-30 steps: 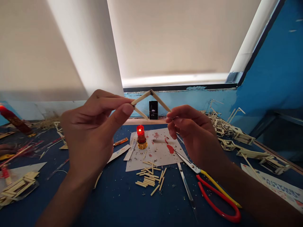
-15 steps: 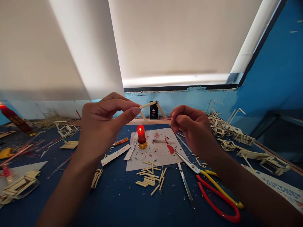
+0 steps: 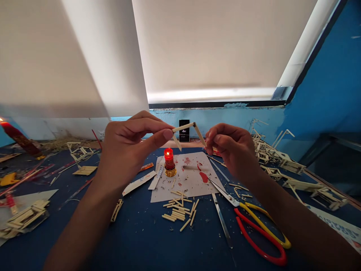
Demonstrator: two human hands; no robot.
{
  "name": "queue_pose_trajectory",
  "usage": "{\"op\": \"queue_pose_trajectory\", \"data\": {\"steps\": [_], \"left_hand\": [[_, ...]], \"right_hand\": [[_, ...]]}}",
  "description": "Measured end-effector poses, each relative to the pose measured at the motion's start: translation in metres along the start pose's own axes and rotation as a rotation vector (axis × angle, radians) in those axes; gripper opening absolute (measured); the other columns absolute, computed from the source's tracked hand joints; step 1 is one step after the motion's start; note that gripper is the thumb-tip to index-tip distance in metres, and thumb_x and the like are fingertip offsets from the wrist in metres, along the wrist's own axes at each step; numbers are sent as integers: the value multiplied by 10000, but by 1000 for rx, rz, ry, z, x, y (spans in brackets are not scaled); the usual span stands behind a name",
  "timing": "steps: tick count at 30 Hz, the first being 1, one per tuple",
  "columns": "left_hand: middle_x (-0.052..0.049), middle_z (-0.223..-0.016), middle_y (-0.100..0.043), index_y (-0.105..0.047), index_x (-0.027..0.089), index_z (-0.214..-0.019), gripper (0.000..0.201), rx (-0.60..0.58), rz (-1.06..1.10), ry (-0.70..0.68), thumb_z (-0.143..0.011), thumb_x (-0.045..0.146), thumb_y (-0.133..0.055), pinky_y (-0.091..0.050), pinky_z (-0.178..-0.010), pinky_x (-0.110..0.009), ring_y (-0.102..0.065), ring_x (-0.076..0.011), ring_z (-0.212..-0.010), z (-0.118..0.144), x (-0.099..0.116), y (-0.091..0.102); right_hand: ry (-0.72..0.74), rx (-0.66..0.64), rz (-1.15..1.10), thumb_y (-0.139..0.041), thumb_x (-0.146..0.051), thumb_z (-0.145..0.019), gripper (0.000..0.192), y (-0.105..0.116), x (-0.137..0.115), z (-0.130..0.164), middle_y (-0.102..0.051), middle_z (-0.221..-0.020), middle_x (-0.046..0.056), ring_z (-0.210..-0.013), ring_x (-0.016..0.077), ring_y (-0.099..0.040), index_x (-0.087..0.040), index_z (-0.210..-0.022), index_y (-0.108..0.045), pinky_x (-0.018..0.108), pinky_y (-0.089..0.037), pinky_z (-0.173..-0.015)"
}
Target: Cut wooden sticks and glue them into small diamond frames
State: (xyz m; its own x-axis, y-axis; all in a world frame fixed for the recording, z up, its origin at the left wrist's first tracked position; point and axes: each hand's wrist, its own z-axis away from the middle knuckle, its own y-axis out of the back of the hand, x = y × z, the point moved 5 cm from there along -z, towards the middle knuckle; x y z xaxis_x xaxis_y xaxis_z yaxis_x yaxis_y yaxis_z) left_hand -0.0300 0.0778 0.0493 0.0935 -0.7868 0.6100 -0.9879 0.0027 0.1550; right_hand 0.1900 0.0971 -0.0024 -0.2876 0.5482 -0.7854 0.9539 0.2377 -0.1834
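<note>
The far side is filled by a pale blind [image 3: 222, 45], below which a dark blue table [image 3: 135, 241] is spread. At the far right, stick structures [image 3: 284, 162] are heaped. The middle of the table is partly covered by a stained white sheet [image 3: 194, 190].

Above it the hands are raised. By the left hand [image 3: 135, 145], closed in a pinch, an angular stick frame [image 3: 184, 128] is gripped at its left end. The fingers of the right hand [image 3: 234, 146] are curled together just beside the frame's right end; whether it is touched or anything is held there cannot be told.

At near right, red-and-yellow-handled scissors [image 3: 262, 233] are laid, their blades pointed at the sheet. On the sheet's far left a lit red candle [image 3: 169, 162] is stood. A phone [image 3: 184, 131] is propped upright beyond. Short cut sticks [image 3: 178, 214] are scattered at the sheet's near edge.
</note>
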Motion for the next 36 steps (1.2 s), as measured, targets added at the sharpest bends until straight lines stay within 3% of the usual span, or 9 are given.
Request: {"op": "queue_pose_trajectory", "data": {"steps": [8,14,16,21,25,29,32,36], "left_hand": [[13,-808,-744,-858,310,-830,145,-1,-13,1,-820,166,-860,-547,-739,-333,-664,-156,-769,1,0,-2],[16,-809,-755,-848,318,-795,139,-10,-209,39,-794,181,-863,-535,-720,-334,-670,-164,-748,-9,-6,8],[5,-803,-760,-850,307,-793,104,-60,-278,55,-787,203,-860,-525,-709,-338,-676,-178,-752,-13,-13,10],[-26,-821,-761,-846,263,-784,12,-110,-348,176,-782,273,-852,-507,-711,-341,-665,-187,-767,-23,-49,19],[-44,-799,-767,-847,240,-788,78,-155,-353,277,-796,315,-825,-478,-628,-323,-647,-174,-699,-26,-90,32],[-62,-755,-790,-849,238,-772,83,-215,-358,375,-780,317,-823,-476,-594,-326,-654,-179,-641,-27,-122,43],[-53,-723,-785,-841,242,-753,78,-204,-332,388,-776,312,-816,-490,-607,-329,-649,-176,-628,-28,-122,46],[-26,-697,-742,-827,254,-735,63,-174,-269,338,-778,296,-811,-497,-641,-320,-634,-172,-672,-29,-94,43]], "right_hand": [[35,-31,28,-581,-156,-870,172,1,1,0,-600,-696,-6,-589,128,-546,-200,-768,-711,301,-433,-575],[-1,-40,112,-449,-123,-840,239,8,14,-5,-347,-543,-69,-476,91,-282,-218,-623,-481,277,-216,-477],[-51,-70,164,-461,-128,-867,228,10,26,-9,-346,-548,-77,-464,83,-285,-213,-661,-503,262,-192,-458],[-139,-205,324,-608,-279,-1010,198,12,71,-23,-504,-627,-74,-490,74,-440,-161,-855,-641,211,-367,-483],[-202,-292,434,-661,-367,-1018,228,16,114,-37,-667,-834,-12,-628,106,-617,-140,-1001,-678,253,-547,-588],[-255,-314,480,-669,-347,-1014,223,20,138,-42,-713,-981,32,-758,143,-690,-142,-1100,-683,302,-602,-675],[-263,-322,470,-673,-342,-1012,215,20,135,-40,-713,-967,27,-746,139,-688,-140,-1086,-685,299,-601,-671],[-216,-284,408,-717,-268,-967,162,19,100,-39,-654,-746,-34,-598,98,-607,-139,-877,-677,238,-531,-572]]}}
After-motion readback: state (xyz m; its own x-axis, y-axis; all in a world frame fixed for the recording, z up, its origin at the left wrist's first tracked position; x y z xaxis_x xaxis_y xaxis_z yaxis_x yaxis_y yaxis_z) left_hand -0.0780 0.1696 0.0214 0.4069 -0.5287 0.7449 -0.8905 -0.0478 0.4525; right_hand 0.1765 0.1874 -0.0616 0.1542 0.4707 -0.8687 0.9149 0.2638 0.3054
